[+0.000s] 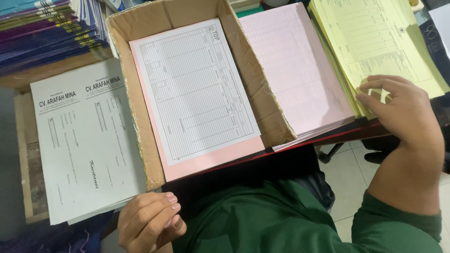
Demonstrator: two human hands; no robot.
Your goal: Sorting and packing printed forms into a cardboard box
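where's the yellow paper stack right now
In the head view the yellow paper stack lies at the upper right, just right of the pink stack, with the right hand pinching its near edge.
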